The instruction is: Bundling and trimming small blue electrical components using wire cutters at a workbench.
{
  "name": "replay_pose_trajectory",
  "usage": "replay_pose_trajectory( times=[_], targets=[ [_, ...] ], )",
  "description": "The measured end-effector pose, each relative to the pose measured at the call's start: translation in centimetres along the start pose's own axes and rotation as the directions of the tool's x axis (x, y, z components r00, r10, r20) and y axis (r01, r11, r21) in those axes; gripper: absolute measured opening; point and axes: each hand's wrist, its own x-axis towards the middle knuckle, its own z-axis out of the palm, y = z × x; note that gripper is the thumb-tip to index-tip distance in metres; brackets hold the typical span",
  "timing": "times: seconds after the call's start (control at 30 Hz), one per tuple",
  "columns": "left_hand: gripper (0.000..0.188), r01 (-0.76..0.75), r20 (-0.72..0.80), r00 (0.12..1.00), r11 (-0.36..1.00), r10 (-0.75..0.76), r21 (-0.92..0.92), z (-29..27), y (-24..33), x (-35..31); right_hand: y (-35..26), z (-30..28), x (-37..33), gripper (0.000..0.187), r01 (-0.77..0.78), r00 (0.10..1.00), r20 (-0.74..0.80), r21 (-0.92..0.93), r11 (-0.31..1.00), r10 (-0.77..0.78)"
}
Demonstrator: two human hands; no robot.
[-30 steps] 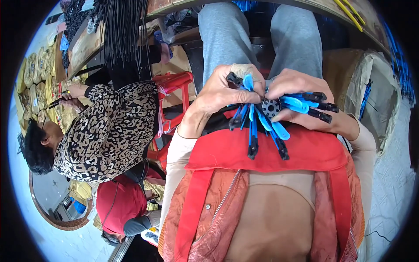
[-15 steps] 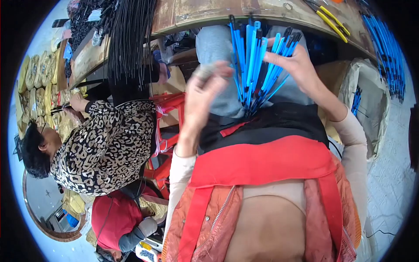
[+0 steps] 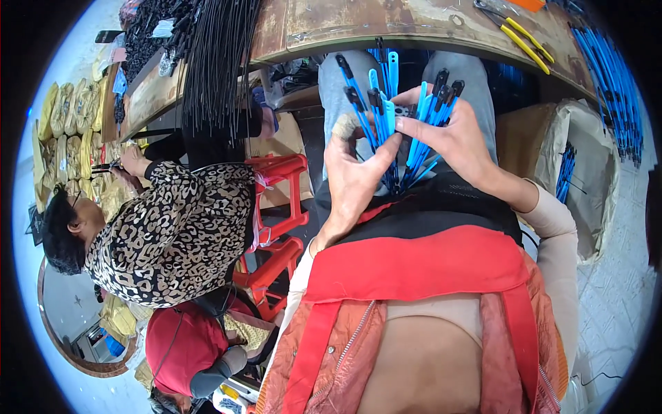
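A fanned bunch of thin blue strips with black tips (image 3: pixel 389 119) stands between my thighs, its lower ends gathered at the black cloth on my lap. My left hand (image 3: pixel 350 169) curls round the left part of the bunch, thumb at a light blue strip; its index finger wears a tan covering. Across from it, my right hand (image 3: pixel 463 141) closes on several strips on the right side, its thumb stretched toward my left thumb. A small dark piece (image 3: pixel 404 110) shows between the hands, too small to make out.
A worn wooden table (image 3: pixel 358 21) runs ahead, bearing yellow-handled pliers (image 3: pixel 525 38), more blue strips (image 3: pixel 610 90) and long black strips (image 3: pixel 221 62). A paper-lined box (image 3: pixel 593 186) stands right. Two people sit left, one in a leopard-print top (image 3: pixel 172 234), by red stools (image 3: pixel 279 200).
My left hand has moved right and up from beside the bunch onto the strips. The strips have spread apart at the top, and my right hand has shifted slightly downward.
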Motion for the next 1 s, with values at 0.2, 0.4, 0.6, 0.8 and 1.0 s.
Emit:
replay_pose_trajectory(
  times=[0.2, 0.4, 0.6, 0.8, 1.0],
  targets=[
    [0.031, -0.016, 0.061, 0.998, 0.999, 0.014, 0.028, 1.2, 1.4, 0.0, -0.8, 0.0, -0.5, 0.032, -0.123, 0.992, 0.036, 0.057, 0.991, 0.121],
    [0.035, -0.025, 0.166, 0.986, 0.999, 0.019, 0.032, -0.6, 1.0, 0.7, -1.9, -1.2, -3.1, 0.048, -0.033, 0.978, 0.206, 0.243, 0.970, -0.019],
    [0.036, 0.197, 0.281, 0.945, 0.978, -0.170, -0.073, -1.6, 1.2, 0.2, 0.6, -2.6, -1.7, 0.043, -0.452, 0.870, 0.489, 0.745, 0.491, 0.058],
    [0.032, 0.176, 0.279, 0.947, 0.984, -0.158, -0.040, -1.3, 1.3, 0.3, 5.1, -2.8, -0.7, 0.022, -0.307, 0.878, 0.476, 0.469, 0.828, 0.056],
    [0.027, -0.194, 0.178, 0.972, 0.950, 0.153, 0.245, -1.3, 0.5, 0.7, 4.1, -2.1, -0.6, 0.014, -0.173, 0.923, 0.365, 0.106, 0.979, 0.123]
  ],
)
